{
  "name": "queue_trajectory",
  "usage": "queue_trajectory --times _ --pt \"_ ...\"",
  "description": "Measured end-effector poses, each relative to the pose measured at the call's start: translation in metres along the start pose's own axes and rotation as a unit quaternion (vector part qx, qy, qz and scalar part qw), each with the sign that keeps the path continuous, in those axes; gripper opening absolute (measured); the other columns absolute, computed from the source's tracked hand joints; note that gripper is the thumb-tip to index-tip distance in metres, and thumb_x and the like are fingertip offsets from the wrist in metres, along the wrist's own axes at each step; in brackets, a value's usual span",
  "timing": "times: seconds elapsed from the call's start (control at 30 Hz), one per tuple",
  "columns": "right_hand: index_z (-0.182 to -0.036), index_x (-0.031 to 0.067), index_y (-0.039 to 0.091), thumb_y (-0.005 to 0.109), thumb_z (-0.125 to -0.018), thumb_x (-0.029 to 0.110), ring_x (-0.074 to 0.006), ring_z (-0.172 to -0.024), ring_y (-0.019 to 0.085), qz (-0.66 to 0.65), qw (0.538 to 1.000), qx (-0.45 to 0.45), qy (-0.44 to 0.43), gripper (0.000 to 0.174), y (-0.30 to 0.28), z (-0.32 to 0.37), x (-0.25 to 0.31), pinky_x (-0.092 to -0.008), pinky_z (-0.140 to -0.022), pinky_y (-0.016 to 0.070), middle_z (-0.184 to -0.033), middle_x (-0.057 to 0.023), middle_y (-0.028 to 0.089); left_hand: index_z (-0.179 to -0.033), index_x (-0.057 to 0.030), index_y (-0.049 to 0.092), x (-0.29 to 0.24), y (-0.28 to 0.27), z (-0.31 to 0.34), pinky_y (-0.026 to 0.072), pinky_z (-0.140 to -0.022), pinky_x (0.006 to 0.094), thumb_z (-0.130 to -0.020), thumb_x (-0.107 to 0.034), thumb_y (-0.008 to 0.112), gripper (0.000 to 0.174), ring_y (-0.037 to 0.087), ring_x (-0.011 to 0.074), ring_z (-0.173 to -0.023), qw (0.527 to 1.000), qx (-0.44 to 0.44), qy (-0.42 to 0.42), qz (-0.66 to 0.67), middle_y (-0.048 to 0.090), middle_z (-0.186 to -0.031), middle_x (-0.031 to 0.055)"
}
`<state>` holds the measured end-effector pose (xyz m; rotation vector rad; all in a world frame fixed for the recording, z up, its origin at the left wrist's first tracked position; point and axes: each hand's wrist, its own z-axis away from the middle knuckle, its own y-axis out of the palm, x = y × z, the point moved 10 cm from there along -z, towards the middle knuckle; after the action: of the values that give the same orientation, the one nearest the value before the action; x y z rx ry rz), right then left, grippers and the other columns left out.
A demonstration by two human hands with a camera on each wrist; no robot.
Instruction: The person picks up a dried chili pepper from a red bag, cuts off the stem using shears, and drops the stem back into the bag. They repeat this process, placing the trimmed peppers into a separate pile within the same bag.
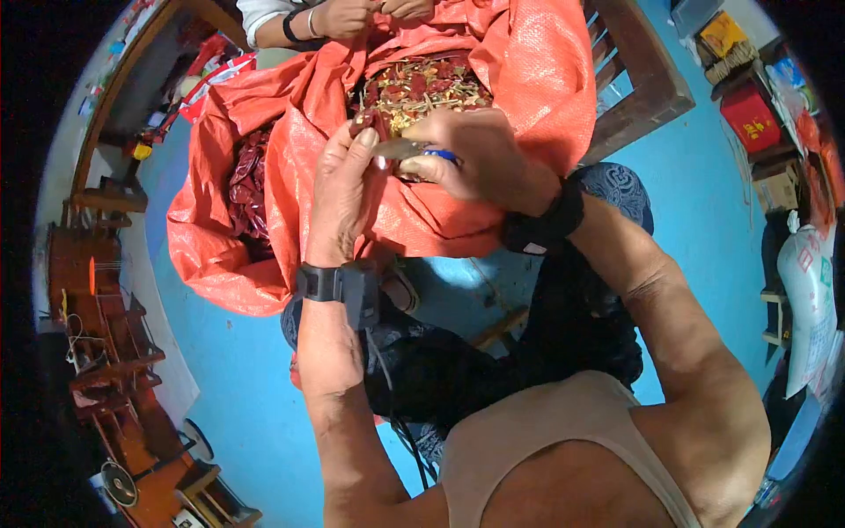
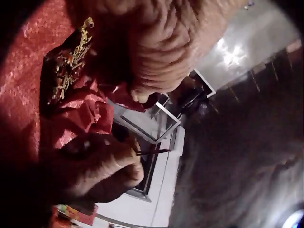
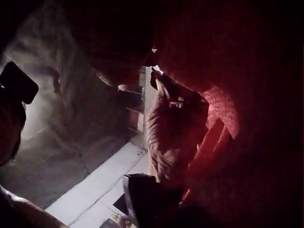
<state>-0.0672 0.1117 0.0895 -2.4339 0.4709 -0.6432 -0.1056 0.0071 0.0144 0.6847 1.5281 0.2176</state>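
My left hand (image 1: 341,189) pinches a dark red dried chili (image 1: 363,119) between thumb and fingers; in the left wrist view that chili (image 2: 124,97) shows by the thumb. The right wrist view has the same left hand (image 3: 170,130) in dim light, fingers drawn together. My right hand (image 1: 480,154) grips a grey metal blade (image 1: 398,150) with a blue handle (image 1: 443,156), its tip right at the left fingers. Under both hands, an orange-red woven bag (image 1: 414,216) holds cut chili pieces, stems and seeds (image 1: 422,88).
Whole dark red chilies (image 1: 249,185) lie in a bag opening at left. Across from me, another person's hands (image 1: 348,16) are over the bag's far edge. A wooden chair (image 1: 638,84) stands at far right, and a white sack (image 1: 808,290) leans along the right side.
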Motion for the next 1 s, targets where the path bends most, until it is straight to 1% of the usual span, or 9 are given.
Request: queue_trajectory --times 0.07,0.1,0.13,0.2,0.27,0.5,0.77,0.9,1.0 --pt "-0.085 0.0046 0.057 0.070 -0.069 0.020 -0.0277 -0.063 0.058 -0.054 0.997 -0.056 -0.023 0.026 -0.008 0.001 0.001 -0.0343 -0.056 0.0460 -0.070 -0.0107 0.056 -0.107 0.0002 0.055 -0.005 -0.001 -0.001 0.0439 -0.071 0.0225 -0.087 -0.011 0.054 0.023 0.052 0.0089 -0.078 1.000 -0.020 0.007 0.018 0.058 -0.090 0.0017" --pt "-0.086 0.0038 0.056 0.069 -0.070 0.019 -0.0277 -0.063 0.058 -0.064 0.996 -0.048 0.051 0.026 -0.006 0.001 -0.017 -0.0339 -0.056 0.0463 -0.070 -0.0111 0.056 -0.105 0.0000 0.056 -0.019 -0.007 0.001 0.0440 -0.072 0.0228 -0.086 -0.010 0.055 0.022 0.053 0.0092 -0.078 0.986 -0.055 0.060 -0.148 0.057 -0.090 0.0015" --pt "-0.087 0.0030 0.055 0.069 -0.071 0.018 -0.0277 -0.063 0.058 -0.072 0.989 -0.040 0.126 0.026 -0.005 0.004 -0.035 -0.0334 -0.055 0.0465 -0.070 -0.0116 0.055 -0.104 -0.0003 0.057 -0.032 -0.008 0.003 0.0441 -0.072 0.0230 -0.086 -0.009 0.055 0.021 0.053 0.0095 -0.078 0.941 -0.087 0.110 -0.309 0.057 -0.090 0.0014" --pt "-0.088 0.0024 0.053 0.068 -0.072 0.015 -0.0276 -0.060 0.058 -0.045 0.992 -0.042 0.113 0.025 -0.005 0.004 -0.038 -0.0336 -0.053 0.0463 -0.069 -0.0121 0.054 -0.102 -0.0007 0.059 -0.032 -0.011 0.001 0.0439 -0.071 0.0228 -0.084 -0.007 0.056 0.020 0.053 0.0098 -0.079 0.932 -0.079 0.128 -0.328 0.057 -0.089 0.0015" --pt "-0.079 0.0069 0.052 0.060 -0.076 0.027 -0.0311 -0.058 0.058 -0.040 0.995 -0.054 0.073 0.022 -0.007 0.001 -0.030 -0.0401 -0.051 0.0466 -0.064 -0.0125 0.056 -0.102 -0.0012 0.059 -0.044 -0.005 0.006 0.0435 -0.069 0.0227 -0.083 -0.007 0.056 0.020 0.053 0.0107 -0.079 0.866 -0.079 0.208 -0.449 0.056 -0.087 0.0029" --pt "-0.075 0.0069 0.050 0.058 -0.077 0.026 -0.0312 -0.058 0.058 0.019 0.998 -0.017 0.056 0.021 -0.005 0.001 -0.022 -0.0401 -0.049 0.0457 -0.064 -0.0128 0.056 -0.101 -0.0023 0.059 -0.046 0.003 0.007 0.0433 -0.068 0.0241 -0.081 -0.006 0.056 0.020 0.054 0.0138 -0.079 0.836 -0.077 0.219 -0.498 0.055 -0.086 0.0060" --pt "-0.075 0.0070 0.051 0.056 -0.077 0.023 -0.0316 -0.062 0.059 0.033 0.998 0.044 0.030 0.017 0.002 0.001 -0.022 -0.0416 -0.051 0.0445 -0.066 -0.0129 0.056 -0.100 -0.0007 0.056 -0.048 0.028 0.010 0.0437 -0.071 0.0275 -0.083 -0.003 0.051 0.018 0.055 0.0199 -0.080 0.785 0.009 0.242 -0.570 0.055 -0.086 0.0109" --pt "-0.074 0.0067 0.051 0.056 -0.076 0.023 -0.0320 -0.061 0.059 0.033 0.998 0.056 0.027 0.017 -0.004 0.000 -0.018 -0.0420 -0.051 0.0445 -0.066 -0.0130 0.056 -0.101 -0.0005 0.055 -0.042 0.024 0.013 0.0441 -0.070 0.0275 -0.083 -0.001 0.049 0.019 0.056 0.0200 -0.077 0.793 0.013 0.203 -0.574 0.055 -0.084 0.0119" --pt "-0.084 0.0038 0.053 0.059 -0.076 0.024 -0.0326 -0.071 0.057 0.031 0.991 0.123 0.049 0.023 0.008 0.003 -0.022 -0.0404 -0.059 0.0446 -0.073 -0.0138 0.055 -0.100 -0.0003 0.055 -0.042 0.023 0.015 0.0440 -0.066 0.0260 -0.084 0.000 0.048 0.018 0.055 0.0164 -0.071 0.799 0.016 0.204 -0.565 0.055 -0.080 0.0091"
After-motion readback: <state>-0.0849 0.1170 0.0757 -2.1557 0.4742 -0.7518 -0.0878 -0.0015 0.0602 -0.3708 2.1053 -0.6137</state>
